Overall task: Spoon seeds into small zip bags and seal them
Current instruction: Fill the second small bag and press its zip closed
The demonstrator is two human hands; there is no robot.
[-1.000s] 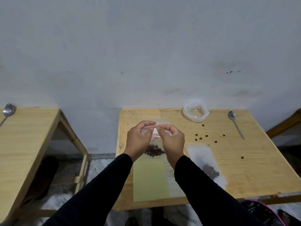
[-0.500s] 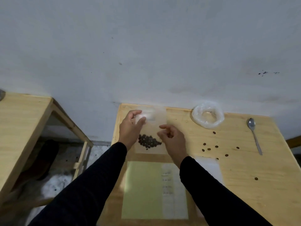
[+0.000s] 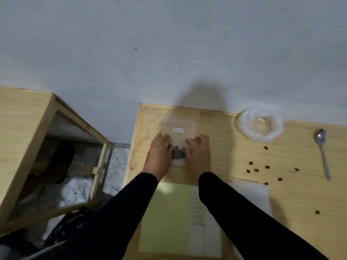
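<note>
A small clear zip bag (image 3: 180,126) with a white label lies flat on the wooden table (image 3: 234,158), near its far left corner. A dark clump of seeds (image 3: 177,153) shows inside it, between my hands. My left hand (image 3: 159,152) rests palm down on the bag's left side. On the bag's right side lies my right hand (image 3: 199,152), fingers spread and pressing down. A metal spoon (image 3: 322,151) lies at the far right. A rolled-down clear plastic bag (image 3: 261,124) sits at the back of the table.
Loose brown seeds (image 3: 256,169) are scattered right of my hands. A green-and-white sheet of labels (image 3: 169,218) lies near the front edge, with a white sheet (image 3: 251,192) beside it. A second wooden table (image 3: 22,132) stands to the left across a gap.
The bag was held up in both hands, then laid flat on the table. Both hands now press on it. The view has tilted downward and moved closer.
</note>
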